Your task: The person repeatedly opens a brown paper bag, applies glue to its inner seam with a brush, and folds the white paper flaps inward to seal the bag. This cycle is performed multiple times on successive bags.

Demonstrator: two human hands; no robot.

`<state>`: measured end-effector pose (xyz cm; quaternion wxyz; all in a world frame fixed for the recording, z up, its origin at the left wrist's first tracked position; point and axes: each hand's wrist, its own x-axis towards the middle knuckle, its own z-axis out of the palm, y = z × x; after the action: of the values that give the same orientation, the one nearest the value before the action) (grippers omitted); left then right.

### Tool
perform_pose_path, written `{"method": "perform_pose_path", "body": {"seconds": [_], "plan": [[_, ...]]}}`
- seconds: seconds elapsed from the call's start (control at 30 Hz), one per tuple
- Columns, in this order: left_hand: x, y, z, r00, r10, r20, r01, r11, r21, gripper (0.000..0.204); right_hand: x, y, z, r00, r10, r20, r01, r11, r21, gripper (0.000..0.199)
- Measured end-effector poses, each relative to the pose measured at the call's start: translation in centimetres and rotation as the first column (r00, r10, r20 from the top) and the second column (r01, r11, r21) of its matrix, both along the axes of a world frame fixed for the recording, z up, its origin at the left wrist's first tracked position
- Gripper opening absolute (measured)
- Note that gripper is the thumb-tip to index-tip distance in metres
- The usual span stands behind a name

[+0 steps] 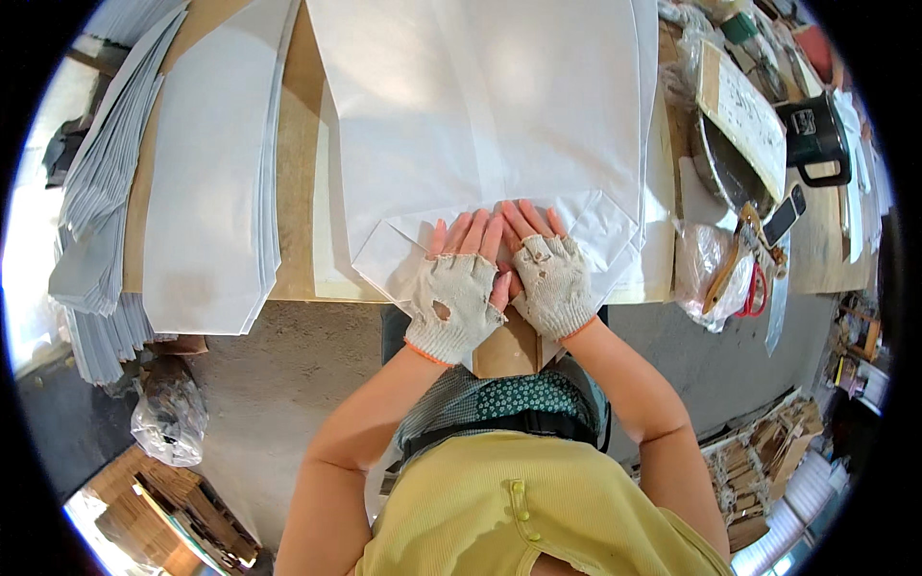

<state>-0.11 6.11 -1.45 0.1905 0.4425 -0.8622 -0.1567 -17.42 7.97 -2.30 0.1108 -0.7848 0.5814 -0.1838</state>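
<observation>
A large white paper bag (413, 125) lies flat on the wooden table before me, its near end folded over into a band with angled corners (607, 230). Both my hands wear worn, fingerless knit gloves with orange cuffs. My left hand (455, 293) rests flat on the folded end, fingers stretched away from me. Beside it my right hand (550, 278) presses on the same fold, also with straight fingers, the thumbs close together. Neither hand grips anything. Below the hands, a brown flap (509, 351) shows past the table's edge; what it belongs to is partly hidden.
Left lie a stack of white paper pieces (211, 173) overhanging the edge and a fanned stack (108, 182). Right are a dark bowl (713, 158) under a board (741, 113), a black mug (816, 139), red-handled scissors (756, 293) and a clear plastic bag (699, 269).
</observation>
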Motion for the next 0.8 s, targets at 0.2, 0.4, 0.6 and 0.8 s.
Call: {"method": "perform_pose_path", "body": {"seconds": [0.2,0.4,0.6,0.8], "plan": [[3.6,0.3,1.9,0.995,0.095,0.028,-0.097,0.993,0.068,0.067,-5.6,1.3,1.8,0.993,-0.118,-0.028,0.117,0.993,-0.027,0.049],[-0.4,2.3,0.5,0.971,-0.045,0.235,0.078,0.988,-0.134,0.059,-8.2,0.2,3.4,0.700,-0.412,0.583,0.438,0.893,0.105,0.026],[3.6,-4.5,3.0,0.853,0.147,-0.501,0.080,0.912,0.403,0.043,-10.6,-1.9,5.2,0.515,-0.338,0.787,0.546,0.838,0.003,0.024],[15.3,-6.3,7.6,0.025,0.643,-0.766,-0.382,0.714,0.587,0.036,-12.3,-0.5,2.4,0.396,-0.380,0.836,0.553,0.825,0.113,0.030]]}}
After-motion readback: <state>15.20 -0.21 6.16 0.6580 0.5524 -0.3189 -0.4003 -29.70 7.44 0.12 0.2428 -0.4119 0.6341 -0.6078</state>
